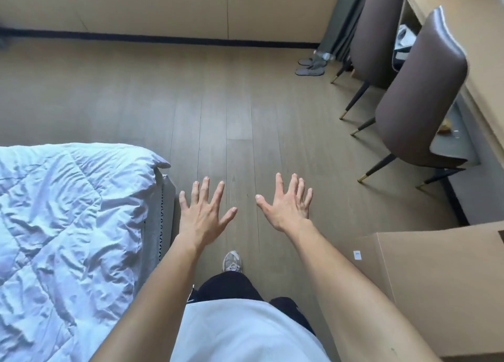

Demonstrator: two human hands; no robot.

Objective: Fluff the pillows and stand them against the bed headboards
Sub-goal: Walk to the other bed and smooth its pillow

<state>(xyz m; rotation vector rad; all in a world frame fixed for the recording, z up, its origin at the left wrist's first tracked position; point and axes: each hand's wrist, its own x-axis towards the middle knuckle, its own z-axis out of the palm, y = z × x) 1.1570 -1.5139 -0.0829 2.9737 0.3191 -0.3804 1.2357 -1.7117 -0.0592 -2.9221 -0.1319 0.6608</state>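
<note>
Saw a rumpled white quilt over the bed; found grey slippers, a brown chair and a tan box on the wooden floor.

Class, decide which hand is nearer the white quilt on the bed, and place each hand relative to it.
Left. The left hand is spread over the floor just right of the quilt, not touching it; the right hand lies farther right, beyond the left.

Soft daylight, wide-angle warp, blurry edges

The bed is on the left, on the wood floor. A white, wrinkly quilt covers its top, right up to the grey corner.
</note>
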